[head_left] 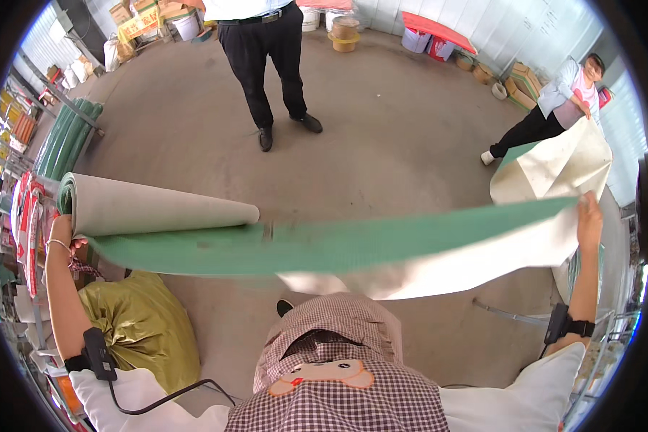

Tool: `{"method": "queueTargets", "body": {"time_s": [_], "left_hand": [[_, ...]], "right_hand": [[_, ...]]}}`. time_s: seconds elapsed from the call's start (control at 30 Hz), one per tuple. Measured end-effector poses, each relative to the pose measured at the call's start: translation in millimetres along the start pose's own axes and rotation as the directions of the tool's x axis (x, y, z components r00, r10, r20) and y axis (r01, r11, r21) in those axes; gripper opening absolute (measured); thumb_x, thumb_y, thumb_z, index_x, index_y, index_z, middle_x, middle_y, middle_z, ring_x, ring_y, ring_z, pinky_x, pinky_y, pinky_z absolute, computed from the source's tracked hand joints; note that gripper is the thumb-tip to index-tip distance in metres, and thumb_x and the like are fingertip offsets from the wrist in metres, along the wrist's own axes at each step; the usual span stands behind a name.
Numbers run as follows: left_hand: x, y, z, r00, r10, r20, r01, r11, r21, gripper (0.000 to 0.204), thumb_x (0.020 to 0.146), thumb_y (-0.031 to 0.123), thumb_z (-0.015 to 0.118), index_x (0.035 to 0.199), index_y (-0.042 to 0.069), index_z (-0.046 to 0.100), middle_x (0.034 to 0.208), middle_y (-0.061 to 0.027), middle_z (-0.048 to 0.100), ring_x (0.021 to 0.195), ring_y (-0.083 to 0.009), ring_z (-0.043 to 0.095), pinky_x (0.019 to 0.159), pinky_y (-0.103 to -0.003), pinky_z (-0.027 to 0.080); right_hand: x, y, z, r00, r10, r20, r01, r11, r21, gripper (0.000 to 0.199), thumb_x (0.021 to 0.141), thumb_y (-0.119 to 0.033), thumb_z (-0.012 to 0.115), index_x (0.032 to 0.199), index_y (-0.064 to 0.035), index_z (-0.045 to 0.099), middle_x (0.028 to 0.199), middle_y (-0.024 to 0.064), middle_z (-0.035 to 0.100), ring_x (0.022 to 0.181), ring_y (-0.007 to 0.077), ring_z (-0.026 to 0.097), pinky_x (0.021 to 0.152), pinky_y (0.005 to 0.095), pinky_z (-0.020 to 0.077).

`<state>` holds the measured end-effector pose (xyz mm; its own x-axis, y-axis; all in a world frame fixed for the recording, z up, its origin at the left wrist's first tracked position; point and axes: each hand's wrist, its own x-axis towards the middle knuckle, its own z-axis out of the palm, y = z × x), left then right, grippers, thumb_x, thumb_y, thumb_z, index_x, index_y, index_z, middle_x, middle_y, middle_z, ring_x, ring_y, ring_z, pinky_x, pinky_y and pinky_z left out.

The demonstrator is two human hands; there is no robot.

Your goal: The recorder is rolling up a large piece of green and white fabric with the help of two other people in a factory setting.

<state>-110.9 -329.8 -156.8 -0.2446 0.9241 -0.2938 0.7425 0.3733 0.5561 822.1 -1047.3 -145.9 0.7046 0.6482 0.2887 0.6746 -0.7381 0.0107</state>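
A long green sheet with a pale backing [381, 229] stretches across in front of me between my two hands, its middle blurred. At the left, part of the material is wound into a pale roll [158, 205] lying along the sheet's far edge. My left hand [73, 243] is closed on the left end, just under the roll; the roll and sheet partly hide its fingers. On the right, my right hand [590, 210] grips the sheet's edge. Beyond that hand, the bunched pale material [554, 169] rises toward another person [565, 101], whose hand touches its top.
A second person in dark trousers [266, 61] stands on the floor ahead. An olive sack [147, 324] sits below my left arm. Green rolls [68, 140] lean at the left beside crowded shelves. Buckets [416, 39] and cardboard boxes [523, 85] line the far wall.
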Motion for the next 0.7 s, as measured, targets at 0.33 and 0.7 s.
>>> {"method": "queueTargets", "body": {"time_s": [0.33, 0.7], "left_hand": [[-10.3, -18.2, -31.0, 0.992, 0.123, -0.013, -0.123, 0.992, -0.001, 0.018, 0.088, 0.012, 0.05, 0.09, 0.003, 0.066, 0.072, -0.0125, 0.064, 0.058, -0.0257, 0.06, 0.053, -0.035, 0.046], [-85.8, 136.0, 2.8, 0.554, 0.529, 0.642, -0.802, 0.544, 0.244, 0.047, 0.078, -0.01, 0.057, 0.123, 0.001, 0.06, 0.115, -0.0186, 0.065, 0.11, -0.0295, 0.061, 0.097, -0.036, 0.046]], "right_hand": [[-274.6, -110.2, 65.0, 0.563, 0.191, 0.804, -0.069, 0.98, -0.185, 0.019, 0.085, -0.001, 0.054, 0.102, -0.0047, 0.062, 0.107, 0.0248, 0.065, 0.104, 0.0429, 0.061, 0.09, 0.0479, 0.0492], [-140.3, -84.7, -28.3, 0.996, -0.005, -0.09, 0.009, 0.999, 0.049, 0.014, 0.086, 0.002, 0.051, 0.098, 0.0034, 0.059, 0.094, 0.0204, 0.061, 0.09, 0.0402, 0.06, 0.083, 0.0461, 0.0482]]}}
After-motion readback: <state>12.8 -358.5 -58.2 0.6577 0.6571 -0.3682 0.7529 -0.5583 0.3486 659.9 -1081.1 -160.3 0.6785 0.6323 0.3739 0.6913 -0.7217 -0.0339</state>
